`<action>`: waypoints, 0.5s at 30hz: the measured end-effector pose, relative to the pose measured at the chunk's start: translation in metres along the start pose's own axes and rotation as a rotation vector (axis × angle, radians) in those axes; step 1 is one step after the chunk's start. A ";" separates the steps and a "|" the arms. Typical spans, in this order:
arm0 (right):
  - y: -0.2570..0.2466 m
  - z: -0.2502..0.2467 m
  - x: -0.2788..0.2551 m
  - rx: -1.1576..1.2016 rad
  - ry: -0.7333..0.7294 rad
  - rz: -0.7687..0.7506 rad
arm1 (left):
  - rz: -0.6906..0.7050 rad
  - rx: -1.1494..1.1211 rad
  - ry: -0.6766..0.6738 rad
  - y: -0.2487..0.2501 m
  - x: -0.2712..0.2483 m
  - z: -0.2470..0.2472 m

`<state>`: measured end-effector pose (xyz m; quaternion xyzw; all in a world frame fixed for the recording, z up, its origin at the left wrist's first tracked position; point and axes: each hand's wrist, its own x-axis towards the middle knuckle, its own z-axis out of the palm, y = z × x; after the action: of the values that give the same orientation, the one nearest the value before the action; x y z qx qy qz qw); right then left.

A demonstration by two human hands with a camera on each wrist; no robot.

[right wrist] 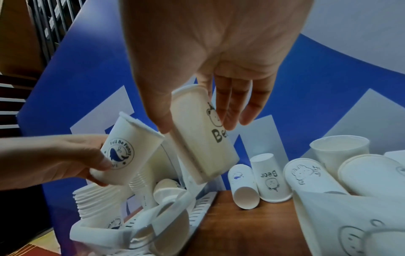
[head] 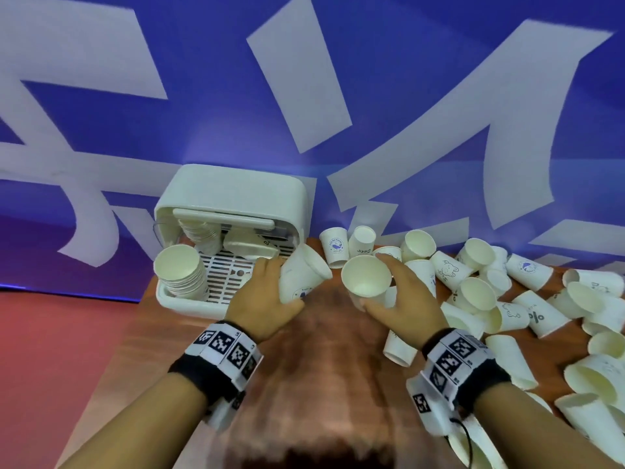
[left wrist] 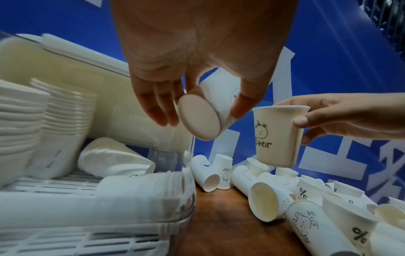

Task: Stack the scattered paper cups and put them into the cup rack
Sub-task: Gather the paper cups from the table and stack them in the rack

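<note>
We see the left hand (head: 262, 299) gripping a white whale-printed paper cup (head: 301, 275) beside the white plastic cup rack (head: 189, 299) at the desk's far-left corner; the right hand (head: 406, 299) grips a white bear-printed paper cup (head: 367, 277).

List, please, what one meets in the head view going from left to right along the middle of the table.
Stack of cups in the cup rack → left hand → whale cup → bear cup → right hand → scattered cups.

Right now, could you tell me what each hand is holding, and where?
Left hand grips the whale cup near its base; right hand grips the Bear cup just under its rim.
</note>
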<state>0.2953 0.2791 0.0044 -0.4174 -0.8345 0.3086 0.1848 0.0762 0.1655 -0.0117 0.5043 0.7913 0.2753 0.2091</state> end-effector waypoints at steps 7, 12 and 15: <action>-0.038 0.022 0.007 0.036 -0.051 -0.036 | -0.024 -0.116 0.053 -0.030 -0.018 -0.039; -0.071 0.041 0.011 0.023 -0.058 -0.069 | 0.007 -0.183 0.107 -0.043 -0.031 -0.071; -0.088 0.054 0.012 -0.017 -0.085 -0.070 | 0.007 -0.119 0.118 -0.056 -0.035 -0.087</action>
<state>0.2068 0.2292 0.0238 -0.3761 -0.8582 0.3123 0.1564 -0.0011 0.0945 0.0204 0.4768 0.7827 0.3517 0.1907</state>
